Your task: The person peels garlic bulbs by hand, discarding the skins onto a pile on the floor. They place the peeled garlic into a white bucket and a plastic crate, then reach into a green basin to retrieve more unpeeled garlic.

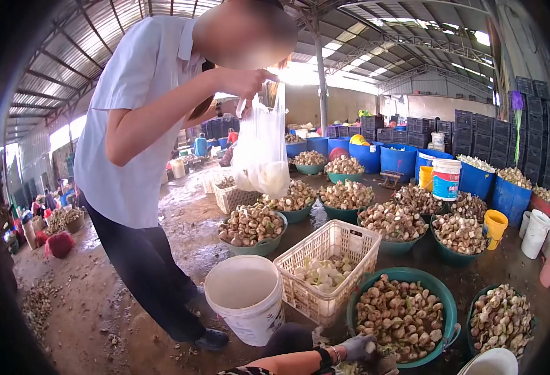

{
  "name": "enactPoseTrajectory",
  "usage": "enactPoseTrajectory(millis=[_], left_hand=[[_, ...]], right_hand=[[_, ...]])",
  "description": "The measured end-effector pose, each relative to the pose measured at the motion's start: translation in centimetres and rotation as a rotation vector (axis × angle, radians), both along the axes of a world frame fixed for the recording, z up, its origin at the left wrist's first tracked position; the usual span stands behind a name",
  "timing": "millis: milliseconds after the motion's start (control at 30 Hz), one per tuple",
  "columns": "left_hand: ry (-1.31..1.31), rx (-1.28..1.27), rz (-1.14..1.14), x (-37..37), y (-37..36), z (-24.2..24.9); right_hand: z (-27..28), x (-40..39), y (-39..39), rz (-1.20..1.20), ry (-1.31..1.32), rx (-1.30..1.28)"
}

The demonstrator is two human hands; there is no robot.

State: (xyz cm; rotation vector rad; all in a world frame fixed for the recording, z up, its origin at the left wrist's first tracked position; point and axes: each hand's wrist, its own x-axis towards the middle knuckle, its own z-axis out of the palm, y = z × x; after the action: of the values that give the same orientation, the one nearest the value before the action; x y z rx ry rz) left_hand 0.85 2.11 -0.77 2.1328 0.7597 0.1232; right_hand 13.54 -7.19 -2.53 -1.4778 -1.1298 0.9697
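My left hand (pixel 357 347), in a grey glove with a black wristband and bracelet behind it, reaches in from the bottom edge. Its fingers are curled around something pale that I cannot make out, at the near rim of a green basin (pixel 449 304). Brown-and-white bulbs (pixel 400 315) fill this basin. Beside my left hand, a blurred shape at the bottom edge may be my right hand; its fingers cannot be seen. A cream plastic crate (pixel 286 287) holding pale trimmed bulbs (pixel 325 272) stands beyond my forearm, next to a white bucket (pixel 250 322).
A person (pixel 134 125) stands at the left, holding up a white plastic bag (pixel 262 150). More bulb-filled basins (pixel 259 247) stand ahead and to the right. Blue tubs (pixel 398 161), yellow buckets (pixel 495 228) and stacked black crates (pixel 475 134) are farther back.
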Motion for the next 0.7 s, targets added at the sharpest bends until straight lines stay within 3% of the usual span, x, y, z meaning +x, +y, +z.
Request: enactPoseTrajectory(millis=[33,133,233,333,367,467,500,600,700], left_hand=[[-0.026,0.031,-0.006,0.1,0.3,-1.1],[-0.265,-0.264,0.085,-0.1,0.1,-2.7],[-0.262,-0.737,0.368,-0.3,-0.3,-0.1],[-0.371,-1.365,0.473,-1.2,-0.1,1.7],[-0.398,-1.288,0.466,-1.3,-0.8,2.4],[-0.513,-0.694,0.378,0.1,-2.7,2.6],[-0.531,-0.582,0.365,1.2,-1.2,-2.3],[-0.386,-0.635,0.425,1.2,-1.2,0.5],[-0.369,-0.860,0.543,1.8,1.9,-4.4]], right_hand=[[0.0,0.0,0.0,0.002,0.009,0.002],[0.2,-0.3,0.1,0.011,0.039,0.013],[0.4,-0.7,0.3,0.015,0.063,0.030],[0.4,-1.0,0.5,0.015,0.101,0.037],[0.4,-1.0,0.6,0.014,0.114,0.039],[0.4,-0.7,0.9,0.009,0.158,0.039],[0.3,-0.7,0.9,0.007,0.174,0.040],[-0.1,-0.5,1.2,0.000,0.224,0.039],[-0.6,-0.4,1.6,-0.001,0.270,0.035]])
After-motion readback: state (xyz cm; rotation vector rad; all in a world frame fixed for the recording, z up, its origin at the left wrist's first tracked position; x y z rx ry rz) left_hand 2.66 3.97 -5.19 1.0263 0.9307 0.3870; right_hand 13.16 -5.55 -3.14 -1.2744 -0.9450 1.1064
